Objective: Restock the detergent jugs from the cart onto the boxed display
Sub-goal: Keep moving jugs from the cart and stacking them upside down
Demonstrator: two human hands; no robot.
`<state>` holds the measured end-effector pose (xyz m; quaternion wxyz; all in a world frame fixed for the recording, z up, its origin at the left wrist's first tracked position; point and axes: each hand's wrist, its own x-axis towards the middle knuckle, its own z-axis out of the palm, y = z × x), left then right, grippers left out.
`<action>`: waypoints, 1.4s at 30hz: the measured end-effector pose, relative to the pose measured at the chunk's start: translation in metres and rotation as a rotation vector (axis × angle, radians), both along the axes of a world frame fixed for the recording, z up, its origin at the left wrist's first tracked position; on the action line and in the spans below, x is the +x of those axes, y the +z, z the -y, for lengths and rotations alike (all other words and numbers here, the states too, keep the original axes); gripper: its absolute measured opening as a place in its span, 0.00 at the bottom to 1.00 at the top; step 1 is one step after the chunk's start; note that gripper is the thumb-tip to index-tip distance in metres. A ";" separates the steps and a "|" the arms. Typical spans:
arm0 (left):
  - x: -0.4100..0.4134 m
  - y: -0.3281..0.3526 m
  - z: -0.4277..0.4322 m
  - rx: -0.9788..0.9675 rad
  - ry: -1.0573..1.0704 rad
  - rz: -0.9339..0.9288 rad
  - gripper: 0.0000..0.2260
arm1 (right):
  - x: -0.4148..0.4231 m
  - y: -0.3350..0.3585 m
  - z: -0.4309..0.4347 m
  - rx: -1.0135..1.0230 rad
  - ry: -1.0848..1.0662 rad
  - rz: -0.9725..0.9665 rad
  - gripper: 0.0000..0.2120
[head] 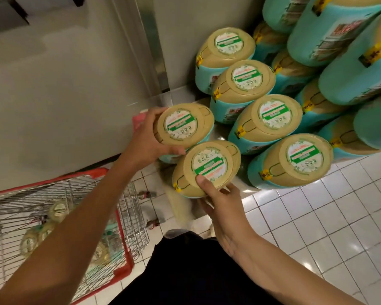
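Note:
Two teal detergent jugs with beige lids are in my hands, seen from above. My left hand [149,137] grips the rim of the farther jug [185,126]. My right hand [220,203] holds the nearer jug [207,168], thumb on its lid and fingers under its edge. Both jugs stand side by side at the left end of the display [273,119], where several like jugs stand in rows, with more stacked higher at the right. The wire cart [59,216] at lower left holds several more jugs. The boxes under the display are hidden.
A beige wall with a metal corner strip [156,51] rises behind the display. White tiled floor [317,227] spreads to the right. The cart's red frame [121,221] stands close to my left arm. My dark clothing fills the bottom middle.

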<state>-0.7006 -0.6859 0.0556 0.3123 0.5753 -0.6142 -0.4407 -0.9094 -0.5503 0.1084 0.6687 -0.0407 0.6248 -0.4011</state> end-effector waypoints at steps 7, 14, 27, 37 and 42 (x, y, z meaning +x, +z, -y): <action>0.013 -0.003 0.065 0.064 0.086 -0.097 0.50 | 0.045 0.003 0.070 -0.004 -0.100 0.032 0.28; 0.021 0.005 0.111 0.082 0.142 -0.166 0.51 | 0.068 0.011 0.120 -0.024 -0.129 0.020 0.29; 0.022 0.000 0.122 0.111 0.239 -0.231 0.38 | 0.088 -0.010 0.144 -0.033 -0.122 -0.027 0.45; 0.010 -0.004 0.102 0.086 0.378 -0.283 0.41 | 0.088 -0.018 0.135 -0.086 -0.145 -0.029 0.44; 0.008 0.007 0.082 0.006 0.434 -0.188 0.48 | 0.079 -0.017 0.114 -0.159 -0.198 0.142 0.35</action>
